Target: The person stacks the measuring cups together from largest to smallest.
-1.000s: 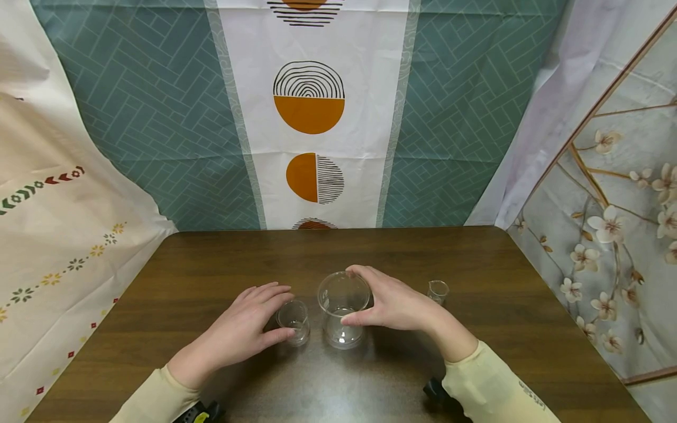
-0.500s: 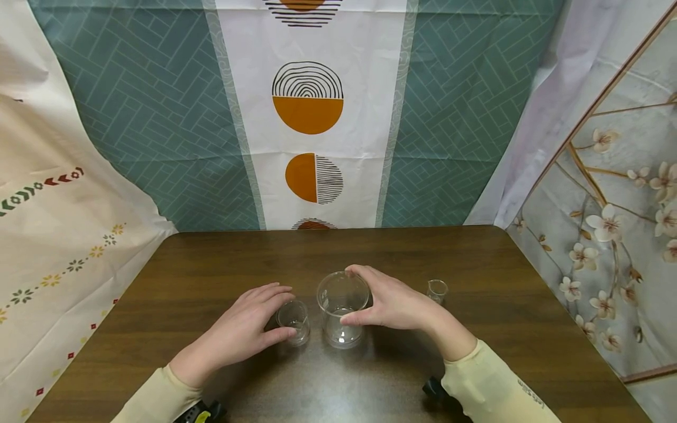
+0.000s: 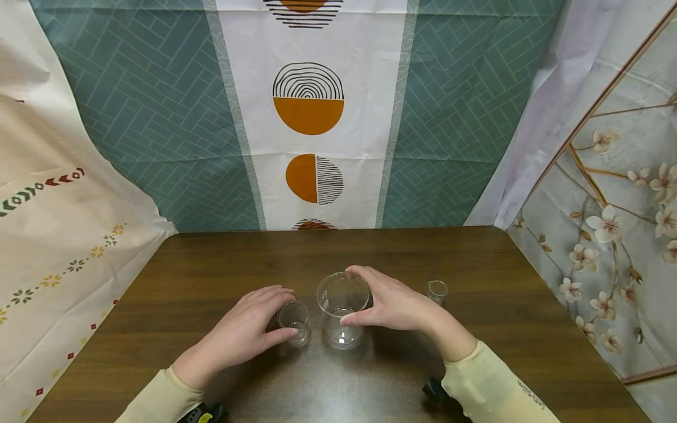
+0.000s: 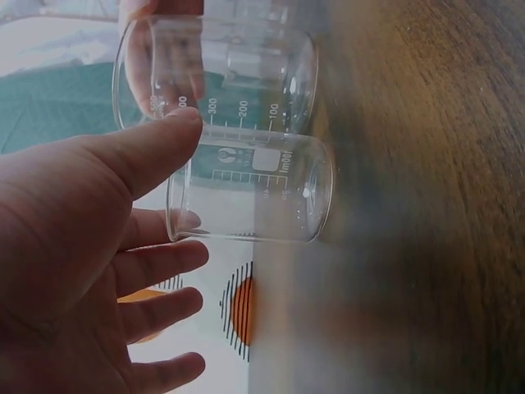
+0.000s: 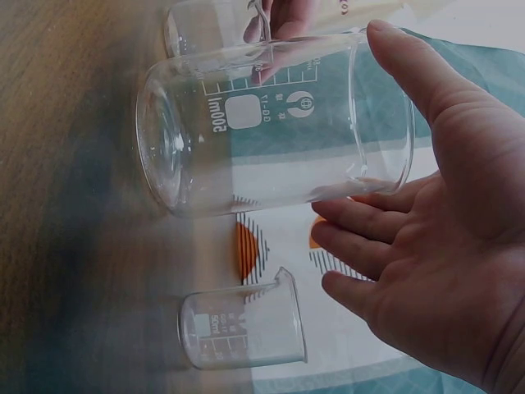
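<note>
Two clear glass beakers stand upright side by side on the table in the head view. My left hand holds the smaller one, a 100 ml beaker, near its rim between thumb and index finger. The other left fingers stretch out beyond it. Round the upper part of the larger 500 ml beaker, my right hand has its thumb on the near side and its fingers on the far side. Both beakers look empty. A small 50 ml beaker stands apart, behind the right wrist.
The dark wooden table ends at a green and white patterned curtain. Cloths hang along the left and right sides. In the left wrist view the two larger beakers overlap.
My left hand has shifted very slightly to the right at the 100 ml beaker. The right hand and the beakers stay practically where they were.
</note>
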### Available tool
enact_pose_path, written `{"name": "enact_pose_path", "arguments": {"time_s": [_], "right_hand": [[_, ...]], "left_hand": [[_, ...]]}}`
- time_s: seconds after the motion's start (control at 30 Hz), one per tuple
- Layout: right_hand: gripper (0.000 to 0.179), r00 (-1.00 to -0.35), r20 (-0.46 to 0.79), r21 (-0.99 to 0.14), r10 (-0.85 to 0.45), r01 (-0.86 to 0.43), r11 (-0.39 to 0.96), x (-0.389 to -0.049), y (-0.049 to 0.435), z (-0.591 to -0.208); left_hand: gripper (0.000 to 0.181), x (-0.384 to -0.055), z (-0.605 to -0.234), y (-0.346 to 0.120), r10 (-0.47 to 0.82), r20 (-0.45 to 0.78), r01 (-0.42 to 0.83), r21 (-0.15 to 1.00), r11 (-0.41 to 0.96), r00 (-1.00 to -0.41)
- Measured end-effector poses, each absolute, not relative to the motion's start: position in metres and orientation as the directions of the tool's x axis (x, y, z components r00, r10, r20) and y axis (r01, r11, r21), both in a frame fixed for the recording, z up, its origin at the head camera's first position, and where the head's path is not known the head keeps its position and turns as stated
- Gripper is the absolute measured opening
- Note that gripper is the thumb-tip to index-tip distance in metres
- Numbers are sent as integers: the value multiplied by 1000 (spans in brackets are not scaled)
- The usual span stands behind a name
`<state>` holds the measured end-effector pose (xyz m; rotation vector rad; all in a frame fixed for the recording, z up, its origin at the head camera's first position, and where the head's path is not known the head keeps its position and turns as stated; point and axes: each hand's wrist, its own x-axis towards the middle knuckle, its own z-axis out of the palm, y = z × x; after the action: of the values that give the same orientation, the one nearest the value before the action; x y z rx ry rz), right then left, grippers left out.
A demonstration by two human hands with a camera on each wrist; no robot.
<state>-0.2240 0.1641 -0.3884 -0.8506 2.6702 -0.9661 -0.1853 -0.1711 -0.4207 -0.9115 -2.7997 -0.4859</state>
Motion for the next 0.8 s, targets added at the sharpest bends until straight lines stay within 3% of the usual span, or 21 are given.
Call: {"name": "enact_pose_path", "arguments": {"time_s": [0.8], "right_hand": [[99, -822, 23, -634, -569, -452, 628, -224, 165, -389]], "left_hand": [[55, -180, -418, -169, 519, 269, 577, 226, 785, -811]]}}
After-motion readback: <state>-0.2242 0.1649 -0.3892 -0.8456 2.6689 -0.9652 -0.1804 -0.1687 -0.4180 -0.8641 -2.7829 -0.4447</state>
